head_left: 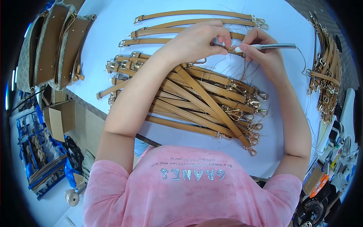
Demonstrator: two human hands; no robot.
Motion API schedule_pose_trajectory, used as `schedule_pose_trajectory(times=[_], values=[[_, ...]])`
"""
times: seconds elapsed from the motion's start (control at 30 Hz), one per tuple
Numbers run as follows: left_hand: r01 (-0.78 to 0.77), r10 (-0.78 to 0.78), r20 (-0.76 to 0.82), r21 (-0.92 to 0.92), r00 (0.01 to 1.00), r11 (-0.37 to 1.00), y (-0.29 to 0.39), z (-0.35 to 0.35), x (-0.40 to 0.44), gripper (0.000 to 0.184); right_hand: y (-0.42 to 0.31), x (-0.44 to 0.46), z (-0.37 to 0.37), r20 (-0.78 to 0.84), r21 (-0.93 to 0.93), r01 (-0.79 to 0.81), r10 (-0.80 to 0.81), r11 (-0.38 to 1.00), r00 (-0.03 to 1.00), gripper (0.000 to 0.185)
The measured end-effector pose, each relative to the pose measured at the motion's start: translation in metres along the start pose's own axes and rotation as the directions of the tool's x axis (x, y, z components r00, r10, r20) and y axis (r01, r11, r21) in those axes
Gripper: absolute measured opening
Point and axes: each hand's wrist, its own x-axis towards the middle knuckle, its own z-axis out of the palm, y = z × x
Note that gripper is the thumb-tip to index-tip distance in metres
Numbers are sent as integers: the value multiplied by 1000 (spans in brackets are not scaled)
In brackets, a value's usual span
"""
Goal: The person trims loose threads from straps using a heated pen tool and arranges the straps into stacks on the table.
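Observation:
Near the top of the white table, my left hand (204, 39) pinches the end of a tan leather strap between thumb and fingers. Just right of it, my right hand (262, 49) grips a pen-like tool (278, 46) with a white front and metal barrel, a thin cord running from its back end. The tool's tip meets the strap at my left fingertips. Loose dark threads hang around that spot. Below both hands lies a crossed pile of tan straps (189, 90) with metal buckles and clasps. Several single straps (196, 14) lie above and behind my left hand.
Patterned bags with brown panels (47, 49) stand at the table's upper left. Another bundle of straps (328, 81) lies at the right edge. Beyond the left edge are a cardboard box (62, 117) and a blue rack (41, 155). Assorted items crowd the lower right.

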Motion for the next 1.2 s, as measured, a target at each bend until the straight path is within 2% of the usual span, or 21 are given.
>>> schedule_pose_trajectory(times=[0.17, 0.27, 0.7, 0.83, 0.93, 0.97, 1.07, 1.1, 1.2], values=[[153, -147, 58, -106, 987, 983, 4, -3, 0, 18, 0, -1, 3, -8, -28, 11, -11, 1000, 1000, 14], [267, -242, 117, -291, 963, 919, -2, -6, 0, 11, -2, -3, 8, -19, -131, 3, -6, 991, 1000, 14], [283, -256, 128, -306, 958, 909, -1, -5, 0, 15, -4, -5, 11, -24, -223, 33, -39, 974, 999, 12], [270, -272, 18, -205, 962, 941, 4, -11, -4, 15, -8, -4, 9, -26, -158, 0, -4, 987, 1000, 12], [97, -110, 70, 176, 991, 980, 14, -21, -9, 13, -15, -4, 5, -139, 26, 34, -30, 999, 990, 12], [94, -107, 67, 177, 992, 980, 20, -20, -10, 13, -19, -3, 4, -140, 23, 37, -34, 999, 990, 12], [120, -127, 3, 309, 992, 944, 40, -13, -11, 14, -35, -4, -2, -191, 366, 223, -162, 903, 968, 12], [115, -122, 5, 308, 992, 945, 39, -11, -11, 14, -39, -5, -5, -195, 364, 225, -162, 904, 967, 12], [95, -95, -8, 152, 995, 984, 32, -6, -10, 13, -48, -9, -11, -139, 314, 173, -135, 933, 981, 10]])
